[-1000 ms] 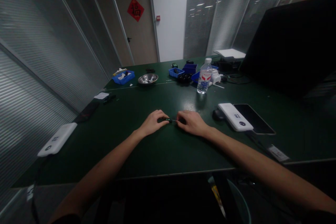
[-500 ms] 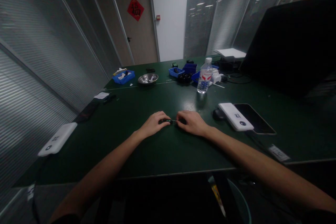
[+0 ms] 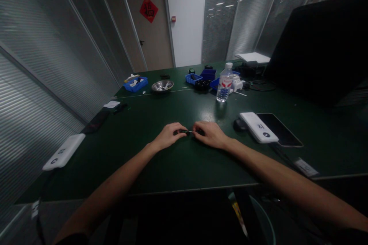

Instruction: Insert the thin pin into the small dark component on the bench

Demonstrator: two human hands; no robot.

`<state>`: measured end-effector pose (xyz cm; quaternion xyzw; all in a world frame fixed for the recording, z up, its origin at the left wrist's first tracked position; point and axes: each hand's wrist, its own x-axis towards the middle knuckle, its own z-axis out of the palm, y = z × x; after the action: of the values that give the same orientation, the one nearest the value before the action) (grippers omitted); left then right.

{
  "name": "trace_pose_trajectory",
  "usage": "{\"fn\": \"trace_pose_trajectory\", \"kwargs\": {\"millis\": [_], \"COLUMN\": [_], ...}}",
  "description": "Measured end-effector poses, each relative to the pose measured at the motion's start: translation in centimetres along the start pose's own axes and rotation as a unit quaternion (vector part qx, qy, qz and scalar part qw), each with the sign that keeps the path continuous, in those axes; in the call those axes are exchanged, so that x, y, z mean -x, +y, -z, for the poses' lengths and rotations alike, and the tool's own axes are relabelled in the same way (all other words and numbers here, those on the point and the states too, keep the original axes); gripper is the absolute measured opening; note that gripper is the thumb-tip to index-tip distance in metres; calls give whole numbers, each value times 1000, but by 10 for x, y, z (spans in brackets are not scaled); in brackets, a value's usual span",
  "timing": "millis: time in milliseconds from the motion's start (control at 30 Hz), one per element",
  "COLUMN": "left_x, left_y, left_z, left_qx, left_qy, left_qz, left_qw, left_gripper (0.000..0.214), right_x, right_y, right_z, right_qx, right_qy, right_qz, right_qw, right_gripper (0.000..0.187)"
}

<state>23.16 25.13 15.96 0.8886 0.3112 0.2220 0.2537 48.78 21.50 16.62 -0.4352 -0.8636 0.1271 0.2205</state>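
Note:
My left hand (image 3: 170, 135) pinches a small dark piece (image 3: 184, 132) between thumb and fingers, just above the green table. Opposite it, my right hand (image 3: 210, 134) is closed around the dark handle of a thin-shafted screwdriver (image 3: 200, 132). Its bright slim shaft points left and reaches the end of the dark piece. The two hands sit close together, fingertips only a short gap apart. Fingers cover much of both things, so fine detail on the dark piece is too small to make out.
A water bottle (image 3: 224, 84) stands beyond my right hand. Further back are a metal bowl (image 3: 162, 89), a blue basket (image 3: 140, 85) and several blue bins (image 3: 208, 73). White power banks lie right (image 3: 259, 127) and left (image 3: 63, 152), the right one overlapping a phone (image 3: 283, 132). A large monitor (image 3: 319, 46) stands right.
Almost nothing differs. Both hands stay in place with the same grips, apart from a very slight shift of the fingers and the view.

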Motion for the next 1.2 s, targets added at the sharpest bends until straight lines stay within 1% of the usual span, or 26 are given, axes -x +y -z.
{"fn": "trace_pose_trajectory", "kwargs": {"millis": [200, 300, 400, 500, 667, 800, 967, 1100, 1200], "left_x": [4, 4, 3, 3, 5, 6, 7, 7, 6], "left_y": [2, 1, 0, 1, 6, 9, 15, 17, 15], "left_z": [-2, -3, -4, -4, -6, -5, -4, -5, -6], "left_qx": [-12, 8, 24, 21, -23, -36, -56, -54, -25], "left_qy": [7, 13, 30, 39, 15, 10, -17, -13, -2], "left_qz": [-30, -33, -38, -40, -44, -52, -71, -75, -71], "left_qw": [999, 999, 999, 998, 999, 998, 996, 996, 997], "left_gripper": [28, 28, 28, 28, 29, 31, 30, 29, 29], "right_x": [1, 1, 1, 1, 1, 2, 3, 4, 4], "right_y": [-3, -2, 0, 1, -4, -8, -11, -12, -12], "right_z": [0, -3, -5, -6, -2, 0, 2, 1, 0], "right_qx": [20, -4, -34, -37, 5, 4, 12, 18, -6], "right_qy": [-2, 7, 13, 9, -3, -2, -25, -23, -13], "right_qz": [26, 26, 20, 21, 38, 41, 63, 69, 57], "right_qw": [999, 1000, 999, 999, 999, 999, 998, 997, 998], "right_gripper": [11, 10, 10, 11, 10, 9, 9, 9, 9]}}
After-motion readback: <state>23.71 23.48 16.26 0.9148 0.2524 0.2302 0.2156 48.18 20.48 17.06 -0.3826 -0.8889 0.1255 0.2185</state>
